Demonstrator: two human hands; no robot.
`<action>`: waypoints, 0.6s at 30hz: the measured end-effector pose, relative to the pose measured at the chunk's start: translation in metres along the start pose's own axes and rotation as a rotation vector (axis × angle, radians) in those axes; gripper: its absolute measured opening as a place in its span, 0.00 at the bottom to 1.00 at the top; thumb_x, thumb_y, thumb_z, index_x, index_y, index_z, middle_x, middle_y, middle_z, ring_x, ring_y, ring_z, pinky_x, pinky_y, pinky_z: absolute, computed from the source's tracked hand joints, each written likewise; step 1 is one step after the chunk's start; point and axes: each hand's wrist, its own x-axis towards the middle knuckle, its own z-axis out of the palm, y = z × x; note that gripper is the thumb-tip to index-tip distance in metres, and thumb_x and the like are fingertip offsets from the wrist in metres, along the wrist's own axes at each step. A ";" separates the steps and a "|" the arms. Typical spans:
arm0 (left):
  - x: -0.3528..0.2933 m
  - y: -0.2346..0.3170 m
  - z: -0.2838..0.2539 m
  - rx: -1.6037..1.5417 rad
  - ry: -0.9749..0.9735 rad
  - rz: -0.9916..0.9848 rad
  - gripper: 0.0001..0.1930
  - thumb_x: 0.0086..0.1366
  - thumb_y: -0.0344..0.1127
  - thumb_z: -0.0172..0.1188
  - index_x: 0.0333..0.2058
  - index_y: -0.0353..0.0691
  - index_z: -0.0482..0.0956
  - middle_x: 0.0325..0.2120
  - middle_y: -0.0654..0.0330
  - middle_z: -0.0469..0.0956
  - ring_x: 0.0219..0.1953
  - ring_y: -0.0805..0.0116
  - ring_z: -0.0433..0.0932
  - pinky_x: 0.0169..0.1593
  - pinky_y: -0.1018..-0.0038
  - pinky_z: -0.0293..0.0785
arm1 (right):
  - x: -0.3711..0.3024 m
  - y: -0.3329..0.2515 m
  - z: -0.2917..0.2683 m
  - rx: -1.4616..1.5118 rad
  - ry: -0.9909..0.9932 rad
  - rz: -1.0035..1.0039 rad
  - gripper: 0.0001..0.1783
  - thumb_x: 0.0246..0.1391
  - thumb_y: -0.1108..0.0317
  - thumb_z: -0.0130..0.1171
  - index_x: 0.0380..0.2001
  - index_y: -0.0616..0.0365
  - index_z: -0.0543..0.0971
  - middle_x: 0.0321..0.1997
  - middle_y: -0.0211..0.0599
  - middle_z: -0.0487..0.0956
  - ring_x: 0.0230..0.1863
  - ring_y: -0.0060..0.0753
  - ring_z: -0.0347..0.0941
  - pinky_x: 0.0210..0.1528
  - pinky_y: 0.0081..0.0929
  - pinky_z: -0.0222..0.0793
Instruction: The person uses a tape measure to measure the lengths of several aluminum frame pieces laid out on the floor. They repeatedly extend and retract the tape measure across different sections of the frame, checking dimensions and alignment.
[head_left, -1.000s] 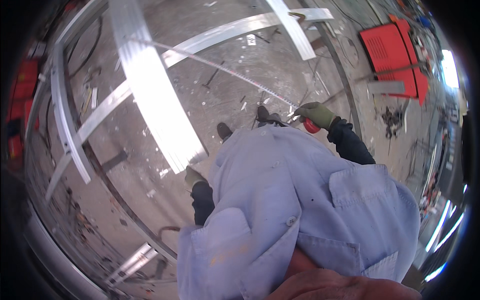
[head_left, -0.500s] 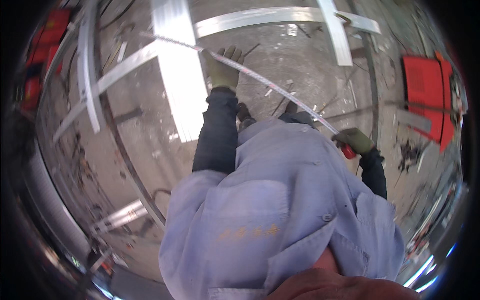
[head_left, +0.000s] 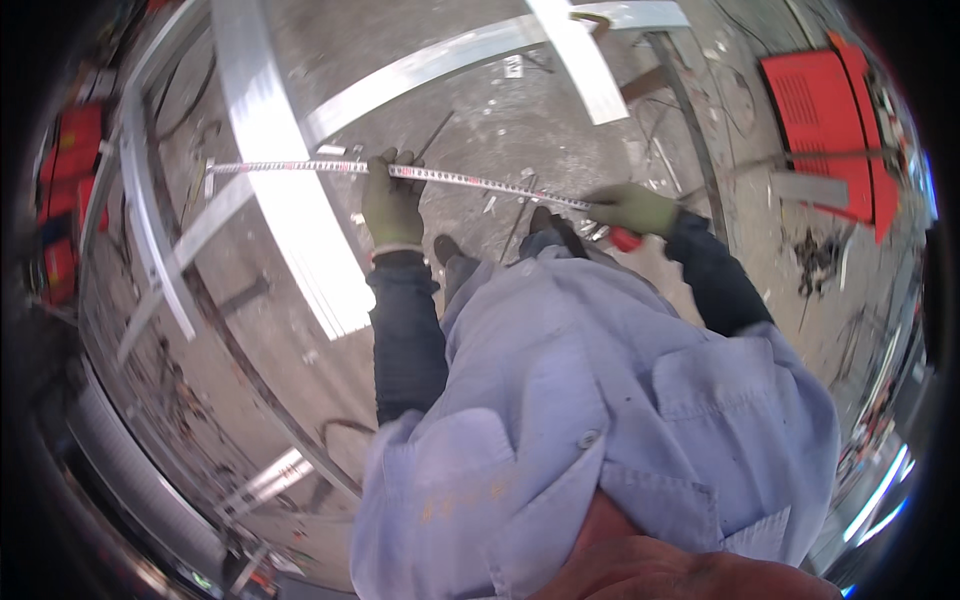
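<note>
A white tape measure is pulled out across the view, its hooked end out to the left beyond a wide silvery metal bar. My left hand, in an olive glove, has its fingers closed round the blade partway along, just right of that bar. My right hand, gloved alike, grips the blade near its case; the red case shows under the palm, partly hidden. Between my hands the blade runs nearly straight, sloping slightly down to the right. It passes above the wide bar; whether it touches the metal, I cannot tell.
A long silvery bar crosses ahead, with a shorter bar over it. Dark rails run along the left. Red machines stand to the right and far left. Scraps litter the concrete floor; my shoes are close below the tape.
My right hand has risen and come inward with the case, so the slanting tape is now closer to level. The tape's free end sits farther left and lower. The view has shifted.
</note>
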 end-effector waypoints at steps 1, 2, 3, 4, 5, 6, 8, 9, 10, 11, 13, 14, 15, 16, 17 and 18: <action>-0.003 -0.011 0.028 0.056 -0.090 -0.037 0.25 0.80 0.53 0.55 0.57 0.33 0.76 0.47 0.51 0.83 0.50 0.57 0.83 0.56 0.59 0.81 | 0.012 -0.005 0.006 0.078 -0.003 0.087 0.25 0.71 0.51 0.62 0.57 0.62 0.85 0.43 0.37 0.88 0.44 0.25 0.82 0.50 0.27 0.77; -0.011 -0.016 0.044 0.116 -0.143 -0.035 0.26 0.80 0.53 0.55 0.59 0.34 0.76 0.47 0.52 0.84 0.50 0.60 0.83 0.56 0.61 0.81 | 0.023 -0.034 0.017 0.167 0.034 -0.012 0.25 0.71 0.51 0.61 0.56 0.62 0.85 0.42 0.35 0.88 0.43 0.23 0.82 0.48 0.26 0.77; -0.019 -0.022 0.060 0.231 -0.206 -0.047 0.26 0.80 0.53 0.54 0.62 0.35 0.74 0.51 0.52 0.82 0.53 0.58 0.82 0.58 0.61 0.80 | 0.038 -0.038 0.029 0.272 0.064 -0.024 0.24 0.71 0.52 0.61 0.55 0.62 0.85 0.42 0.35 0.88 0.43 0.24 0.82 0.48 0.26 0.77; -0.025 -0.029 0.073 0.344 -0.270 -0.058 0.27 0.81 0.52 0.53 0.65 0.37 0.72 0.54 0.51 0.80 0.57 0.57 0.80 0.59 0.60 0.80 | 0.056 -0.033 0.044 0.375 0.096 -0.035 0.23 0.72 0.52 0.61 0.54 0.62 0.85 0.41 0.34 0.87 0.42 0.24 0.82 0.48 0.26 0.77; -0.034 -0.033 0.082 0.461 -0.328 -0.067 0.28 0.81 0.51 0.52 0.68 0.38 0.70 0.57 0.50 0.78 0.60 0.55 0.79 0.61 0.59 0.80 | 0.068 -0.034 0.061 0.568 0.163 -0.081 0.23 0.72 0.52 0.60 0.55 0.62 0.85 0.41 0.35 0.87 0.42 0.24 0.82 0.47 0.27 0.77; -0.048 -0.038 0.092 0.468 -0.374 -0.139 0.28 0.81 0.53 0.52 0.70 0.41 0.69 0.58 0.53 0.78 0.60 0.59 0.79 0.60 0.61 0.80 | 0.075 -0.037 0.080 0.759 0.236 -0.129 0.23 0.73 0.53 0.60 0.55 0.62 0.85 0.41 0.35 0.87 0.42 0.24 0.82 0.47 0.27 0.78; -0.051 -0.059 0.077 0.468 -0.443 -0.266 0.28 0.81 0.54 0.53 0.70 0.45 0.69 0.57 0.61 0.76 0.56 0.69 0.77 0.57 0.67 0.79 | 0.089 -0.047 0.105 0.975 0.347 -0.129 0.22 0.74 0.53 0.59 0.56 0.61 0.84 0.42 0.35 0.87 0.43 0.25 0.82 0.48 0.26 0.78; -0.056 -0.071 0.073 0.387 -0.413 -0.287 0.27 0.80 0.54 0.54 0.68 0.45 0.71 0.55 0.62 0.76 0.54 0.70 0.77 0.56 0.69 0.79 | 0.094 -0.047 0.116 1.009 0.409 -0.057 0.22 0.74 0.54 0.59 0.57 0.61 0.84 0.44 0.36 0.87 0.44 0.25 0.82 0.48 0.26 0.78; -0.059 -0.078 0.070 0.307 -0.385 -0.309 0.25 0.80 0.53 0.55 0.67 0.44 0.72 0.54 0.63 0.76 0.52 0.71 0.77 0.55 0.70 0.79 | 0.097 -0.050 0.124 1.042 0.474 0.015 0.22 0.75 0.54 0.58 0.58 0.61 0.83 0.46 0.37 0.88 0.45 0.25 0.82 0.49 0.25 0.78; -0.056 -0.081 0.061 0.305 -0.430 -0.342 0.28 0.79 0.54 0.57 0.68 0.44 0.71 0.53 0.62 0.77 0.51 0.71 0.78 0.54 0.71 0.79 | 0.098 -0.054 0.136 1.074 0.568 0.019 0.21 0.75 0.56 0.58 0.59 0.61 0.82 0.47 0.35 0.87 0.44 0.24 0.82 0.47 0.25 0.78; -0.054 -0.082 0.043 0.294 -0.519 -0.413 0.33 0.78 0.57 0.60 0.70 0.43 0.69 0.53 0.61 0.78 0.50 0.71 0.78 0.52 0.72 0.80 | 0.114 -0.042 0.168 1.150 0.646 -0.044 0.21 0.75 0.56 0.59 0.59 0.61 0.82 0.46 0.33 0.87 0.43 0.24 0.81 0.47 0.25 0.78; -0.051 -0.076 0.032 0.324 -0.530 -0.485 0.32 0.78 0.57 0.60 0.69 0.42 0.70 0.53 0.60 0.78 0.49 0.71 0.79 0.50 0.72 0.80 | 0.118 -0.044 0.178 1.187 0.683 -0.079 0.21 0.74 0.57 0.59 0.59 0.61 0.82 0.45 0.32 0.86 0.42 0.23 0.81 0.47 0.25 0.78; -0.048 -0.068 0.020 0.355 -0.540 -0.555 0.31 0.78 0.56 0.59 0.68 0.41 0.71 0.52 0.59 0.79 0.47 0.71 0.80 0.48 0.72 0.80 | 0.118 -0.043 0.186 1.192 0.600 -0.079 0.20 0.76 0.57 0.58 0.60 0.60 0.81 0.53 0.31 0.85 0.52 0.21 0.79 0.52 0.20 0.76; -0.046 -0.060 0.007 0.386 -0.549 -0.625 0.30 0.78 0.56 0.59 0.67 0.40 0.72 0.52 0.59 0.80 0.46 0.71 0.80 0.47 0.72 0.81 | 0.116 -0.042 0.195 1.191 0.563 -0.015 0.20 0.76 0.57 0.58 0.60 0.60 0.81 0.54 0.33 0.85 0.53 0.22 0.79 0.53 0.22 0.76; -0.045 -0.045 0.002 0.486 -0.559 -0.616 0.28 0.78 0.54 0.59 0.64 0.39 0.74 0.50 0.59 0.81 0.43 0.71 0.81 0.44 0.72 0.81 | 0.110 -0.054 0.199 1.193 0.525 0.046 0.21 0.75 0.57 0.58 0.61 0.59 0.81 0.55 0.34 0.85 0.54 0.24 0.80 0.54 0.23 0.76; -0.048 -0.027 0.002 0.581 -0.574 -0.607 0.26 0.78 0.53 0.60 0.61 0.38 0.77 0.47 0.59 0.82 0.41 0.71 0.81 0.42 0.72 0.80 | 0.106 -0.062 0.203 1.189 0.492 0.109 0.21 0.75 0.57 0.58 0.61 0.59 0.81 0.56 0.35 0.85 0.54 0.25 0.80 0.55 0.25 0.76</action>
